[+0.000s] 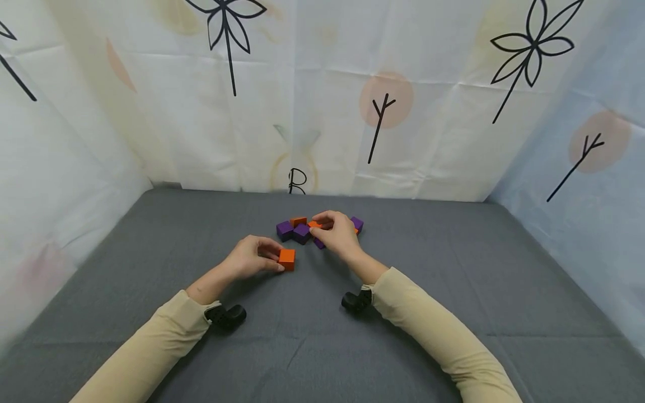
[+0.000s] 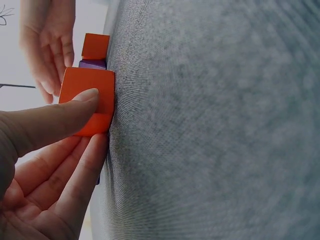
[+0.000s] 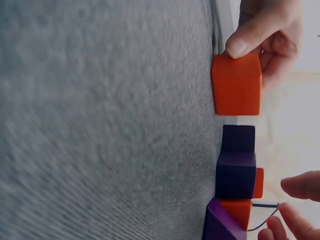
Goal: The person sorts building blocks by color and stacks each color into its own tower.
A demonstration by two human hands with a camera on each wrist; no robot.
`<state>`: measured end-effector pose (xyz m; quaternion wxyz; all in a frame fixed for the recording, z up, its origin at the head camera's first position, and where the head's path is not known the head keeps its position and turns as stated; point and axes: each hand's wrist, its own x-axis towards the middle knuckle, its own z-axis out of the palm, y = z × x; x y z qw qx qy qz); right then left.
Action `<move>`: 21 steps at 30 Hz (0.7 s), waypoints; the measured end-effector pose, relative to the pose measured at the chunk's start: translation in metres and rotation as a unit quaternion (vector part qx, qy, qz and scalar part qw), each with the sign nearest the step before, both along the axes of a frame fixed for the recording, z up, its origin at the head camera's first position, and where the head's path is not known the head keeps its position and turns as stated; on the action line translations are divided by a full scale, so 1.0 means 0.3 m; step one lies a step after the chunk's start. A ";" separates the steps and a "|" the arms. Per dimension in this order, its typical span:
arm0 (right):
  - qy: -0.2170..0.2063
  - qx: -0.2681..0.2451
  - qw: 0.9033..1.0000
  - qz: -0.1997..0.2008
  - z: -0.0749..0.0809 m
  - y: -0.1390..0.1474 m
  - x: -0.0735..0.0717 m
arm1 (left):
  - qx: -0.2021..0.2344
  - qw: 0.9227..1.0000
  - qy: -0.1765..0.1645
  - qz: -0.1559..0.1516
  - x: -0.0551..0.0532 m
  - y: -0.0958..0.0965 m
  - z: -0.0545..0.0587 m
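My left hand (image 1: pixel 249 258) pinches an orange cube (image 1: pixel 286 259) between thumb and fingers, low at the grey cloth. In the left wrist view the thumb lies on the face of this orange cube (image 2: pixel 85 82). My right hand (image 1: pixel 341 234) is over a group of orange and purple cubes farther back, partly hiding them. The right wrist view shows its thumb (image 3: pixel 302 185) and fingers apart, with nothing between them. Beneath it are an orange cube (image 1: pixel 314 224) and a purple cube (image 1: pixel 319 243). Two purple cubes (image 1: pixel 302 234) stand left of the right hand.
Another orange cube (image 1: pixel 298 221) sits behind the purple pair. Right of the right hand, a purple cube (image 1: pixel 356 223) shows with a bit of orange by it. The grey cloth-covered table (image 1: pixel 282 347) ends at white printed curtains (image 1: pixel 327 129) behind and at the sides.
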<state>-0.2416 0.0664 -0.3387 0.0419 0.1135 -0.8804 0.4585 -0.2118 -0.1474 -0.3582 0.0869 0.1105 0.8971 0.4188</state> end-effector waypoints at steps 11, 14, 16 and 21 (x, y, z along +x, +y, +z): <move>-0.028 0.030 0.999 -0.022 -0.014 -0.003 -0.050 | 0.002 1.000 -0.005 -0.003 0.002 0.003 0.007; -0.027 0.040 0.998 -0.027 -0.014 -0.002 -0.057 | 0.004 1.000 -0.009 -0.003 0.003 0.004 0.009; -0.029 0.045 0.998 -0.028 -0.013 -0.002 -0.060 | 0.003 1.000 -0.010 -0.003 0.003 0.004 0.009; -0.033 0.062 0.997 -0.027 -0.017 -0.007 -0.067 | 0.007 1.000 -0.011 -0.002 0.003 0.001 0.005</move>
